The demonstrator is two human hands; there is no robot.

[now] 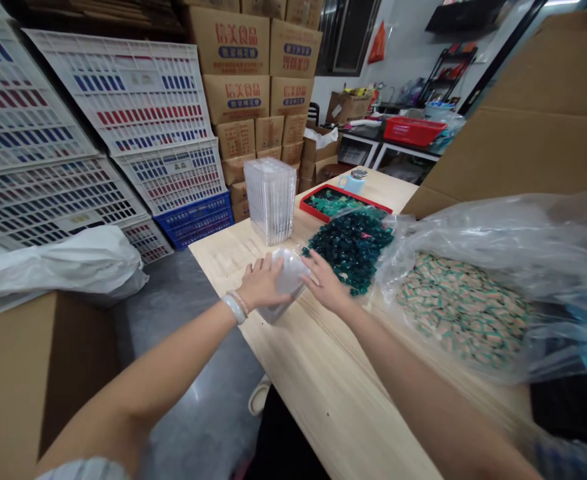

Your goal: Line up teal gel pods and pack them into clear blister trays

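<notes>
the clear, box-shaped container [291,268] looks like thin, smooth plastic with a soft sheen, as does the tall stack of transparent ribbed containers [270,200]. the pale tabletop [323,393] is wood, matt, with visible grain. the heap of dark teal pieces [350,247] is glossy; the shallow red tray [314,213] looks like smooth plastic. the large transparent bag [438,233] is shiny, crinkled plastic film. the brown boxes [240,60] are matt cardboard, the white slatted crates [143,90] rigid plastic, the grey floor [188,380] smooth and faintly reflective.
</notes>
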